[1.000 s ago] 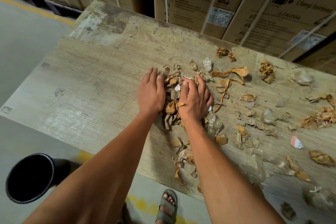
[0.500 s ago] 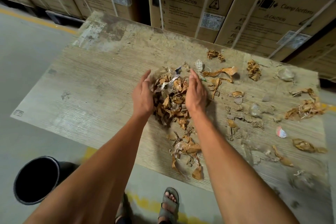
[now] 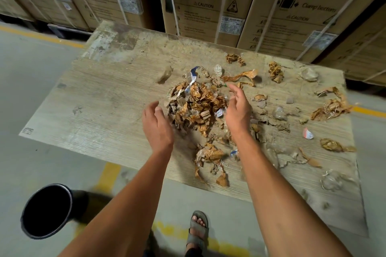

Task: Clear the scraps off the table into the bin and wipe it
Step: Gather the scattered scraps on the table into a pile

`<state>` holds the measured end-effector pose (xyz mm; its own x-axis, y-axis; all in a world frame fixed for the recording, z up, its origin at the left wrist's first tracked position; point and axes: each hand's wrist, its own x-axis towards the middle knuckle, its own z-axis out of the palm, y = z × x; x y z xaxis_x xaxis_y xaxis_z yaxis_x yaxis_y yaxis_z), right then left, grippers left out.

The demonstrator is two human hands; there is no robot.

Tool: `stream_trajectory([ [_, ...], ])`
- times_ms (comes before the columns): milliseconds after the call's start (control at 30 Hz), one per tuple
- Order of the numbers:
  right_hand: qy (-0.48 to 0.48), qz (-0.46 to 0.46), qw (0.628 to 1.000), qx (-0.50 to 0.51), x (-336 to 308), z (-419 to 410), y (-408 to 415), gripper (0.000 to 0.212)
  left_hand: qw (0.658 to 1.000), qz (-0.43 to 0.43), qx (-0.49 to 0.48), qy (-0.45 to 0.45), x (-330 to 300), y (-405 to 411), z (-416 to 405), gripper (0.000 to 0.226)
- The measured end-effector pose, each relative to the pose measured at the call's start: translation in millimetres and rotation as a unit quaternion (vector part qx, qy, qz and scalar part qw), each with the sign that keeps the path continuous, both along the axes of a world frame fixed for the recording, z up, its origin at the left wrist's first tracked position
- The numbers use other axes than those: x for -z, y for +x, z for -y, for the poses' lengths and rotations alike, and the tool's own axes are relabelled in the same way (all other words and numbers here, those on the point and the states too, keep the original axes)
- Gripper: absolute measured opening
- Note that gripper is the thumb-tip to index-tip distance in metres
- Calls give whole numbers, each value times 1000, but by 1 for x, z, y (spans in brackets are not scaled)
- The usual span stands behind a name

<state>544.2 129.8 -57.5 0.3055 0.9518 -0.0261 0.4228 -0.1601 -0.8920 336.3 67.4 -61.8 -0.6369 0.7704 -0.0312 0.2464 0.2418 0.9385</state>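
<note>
A heap of brown paper and clear plastic scraps (image 3: 196, 106) lies mid-table on the worn wooden table (image 3: 100, 110). My left hand (image 3: 157, 126) hovers at the heap's left edge with fingers apart, holding nothing. My right hand (image 3: 238, 110) is at the heap's right edge, fingers spread and curved toward it. A smaller clump of scraps (image 3: 208, 156) lies nearer the front edge. Loose scraps (image 3: 330, 108) are scattered over the right half. One blurred brown scrap (image 3: 165, 74) lies apart, left of the heap. No cloth is visible.
A black round bin (image 3: 47, 210) stands on the floor at lower left, below the table's front edge. Tall cardboard washing-machine boxes (image 3: 208, 6) stand right behind the table. My sandalled foot (image 3: 197, 229) is on the yellow floor line.
My hands had pressed the scraps together into one heap; now they have drawn apart from it to either side. A brown scrap now lies left of the heap.
</note>
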Motion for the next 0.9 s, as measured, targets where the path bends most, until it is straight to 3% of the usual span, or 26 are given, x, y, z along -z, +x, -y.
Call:
stream_trajectory([
  [133, -14, 91, 995, 49, 0, 49, 26, 39, 997, -53, 46, -30, 11, 27, 60, 32],
  [267, 32, 232, 967, 101, 18, 104, 64, 34, 983, -108, 131, -65, 29, 72, 113, 43],
  [433, -85, 346, 921, 159, 46, 156, 93, 54, 962, -162, 188, -113, 41, 129, 120, 63],
  [567, -93, 370, 915, 136, 69, 160, 87, 62, 949, -208, 219, -92, 50, 159, 98, 61],
  [767, 54, 278, 949, 139, 46, 142, 93, 52, 934, -234, 269, -32, 57, 176, 68, 56],
  [900, 30, 343, 898, 275, 40, 173, 137, 48, 921, -254, 289, -55, 53, 176, 72, 59],
])
